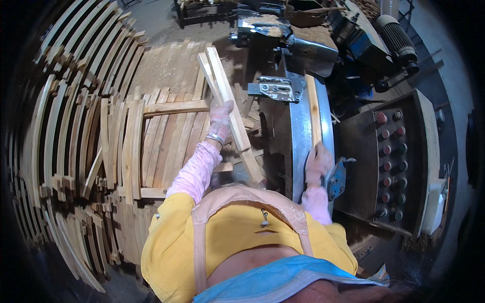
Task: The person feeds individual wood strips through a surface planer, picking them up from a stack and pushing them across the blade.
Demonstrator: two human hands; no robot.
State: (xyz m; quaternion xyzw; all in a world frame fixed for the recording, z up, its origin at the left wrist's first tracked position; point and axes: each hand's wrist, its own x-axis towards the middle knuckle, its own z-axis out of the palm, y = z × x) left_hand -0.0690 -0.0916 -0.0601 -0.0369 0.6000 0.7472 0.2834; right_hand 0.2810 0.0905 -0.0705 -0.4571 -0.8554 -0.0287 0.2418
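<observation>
In the head view, the only one, your left hand (221,118) is carrying two pale wooden strips (234,108) at a slant, its fingers clamping firmly round them. Over on the right, a longer wooden strip (313,112) is lying along the metal machine bed (301,151), its far end reaching toward the machine, and your right hand (319,162) is resting at its near end. Those fingers are blurring, so I'm not telling whether they're gripping or only pressing!

Here's where trouble could be waiting: with just one hand guiding it, that strip could be skewing if the pressure is coming off-centre. The blue metal bracket (336,183) is sitting just beside that right hand, so a careless sideways slip could be knocking knuckles on it. And look left: the carried strips are leaning apart at the top, so a loosening grip could be letting one slide out. Their lower end is hanging near the machine's side, where a turn could be catching it. The wood stacks (55,126) are crowding your left, risking a snag if you're swinging the strips wide.
</observation>
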